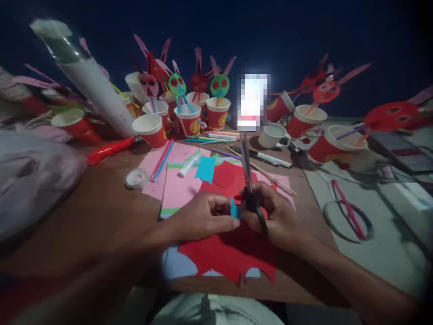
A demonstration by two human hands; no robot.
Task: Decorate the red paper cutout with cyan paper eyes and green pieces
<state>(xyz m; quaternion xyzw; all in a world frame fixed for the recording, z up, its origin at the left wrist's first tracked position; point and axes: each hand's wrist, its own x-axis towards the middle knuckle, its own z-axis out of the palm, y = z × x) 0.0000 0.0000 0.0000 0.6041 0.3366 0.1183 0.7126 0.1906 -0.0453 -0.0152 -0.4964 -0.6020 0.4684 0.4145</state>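
Note:
My left hand (pixel 209 216) pinches a small piece of blue paper (pixel 234 208) between thumb and fingers. My right hand (pixel 274 216) is closed around the black handles of a pair of scissors (pixel 248 167), whose blades point up and away from me. Its fingertips also come close to the blue paper; whether they touch it I cannot tell. Beneath both hands lies a red sheet (pixel 226 253) with scalloped, cut-out edges. A larger blue paper piece (pixel 205 169) rests just beyond, beside a glue stick (pixel 190 163).
Red-and-white paper cups (pixel 218 113) holding paper rabbit-like heads stand along the back. Pink sheets (pixel 179 189), a tape roll (pixel 135 178), markers (pixel 267 159) and a white mug (pixel 274 136) surround the hands. A bright phone screen (pixel 252 101) glows behind; a plastic-wrapped bundle (pixel 37 180) sits left.

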